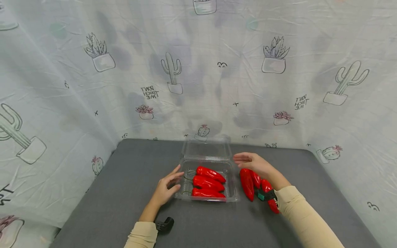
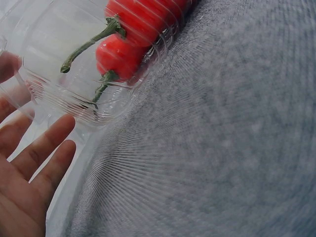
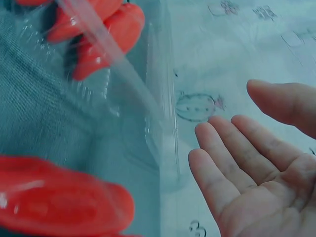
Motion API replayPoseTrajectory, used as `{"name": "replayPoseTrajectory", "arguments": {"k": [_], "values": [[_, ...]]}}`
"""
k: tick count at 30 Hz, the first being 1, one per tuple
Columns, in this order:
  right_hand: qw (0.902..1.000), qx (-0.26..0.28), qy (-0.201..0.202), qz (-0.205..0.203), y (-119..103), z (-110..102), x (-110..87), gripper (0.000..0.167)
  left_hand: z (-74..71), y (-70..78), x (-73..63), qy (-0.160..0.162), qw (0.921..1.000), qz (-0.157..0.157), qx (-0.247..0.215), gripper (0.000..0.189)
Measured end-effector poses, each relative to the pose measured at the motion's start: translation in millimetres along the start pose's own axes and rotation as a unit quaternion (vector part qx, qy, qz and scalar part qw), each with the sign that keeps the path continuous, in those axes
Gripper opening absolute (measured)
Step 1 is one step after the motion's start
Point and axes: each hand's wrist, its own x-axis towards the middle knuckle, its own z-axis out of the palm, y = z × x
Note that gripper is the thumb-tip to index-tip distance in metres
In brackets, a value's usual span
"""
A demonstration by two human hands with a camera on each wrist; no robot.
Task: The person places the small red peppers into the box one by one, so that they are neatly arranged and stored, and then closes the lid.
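Note:
A clear plastic clamshell box [image 1: 232, 198] stands in the middle of the table, lid [image 1: 207, 150] raised at the back. Three red peppers [image 1: 208, 183] lie side by side in it, green stems [image 2: 91, 47] toward the left. My left hand [image 1: 164, 188] is beside the box's left wall with fingers spread, and its fingertips [image 2: 63, 123] are right at the plastic in the left wrist view. By the back right corner my right hand [image 1: 255, 164] extends its fingers, thumb apart and palm bare in the right wrist view. Several loose red peppers [image 1: 246, 184] lie below it, partly hidden by the wrist.
A dark grey cloth covers the table [image 1: 139, 162]. Behind and to both sides hangs a pale curtain [image 1: 198, 75] printed with potted cacti. Black wrist straps [image 1: 165, 225] sit on both arms.

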Motion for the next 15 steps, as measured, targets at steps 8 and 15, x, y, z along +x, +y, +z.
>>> {"name": "replayPoseTrajectory", "arguments": {"k": [8, 15], "values": [[0.9987, 0.021, 0.046, -0.003, 16, -11, -33.2, 0.055, 1.6, 1.0, -1.1, 0.003, 1.0000, -0.005, 0.000, 0.039], [0.9951, 0.004, 0.096, -0.022, 31, -13, -61.1, 0.056, 2.1, 1.5, -0.1, 0.006, 1.0000, -0.002, 0.003, 0.039]]}}
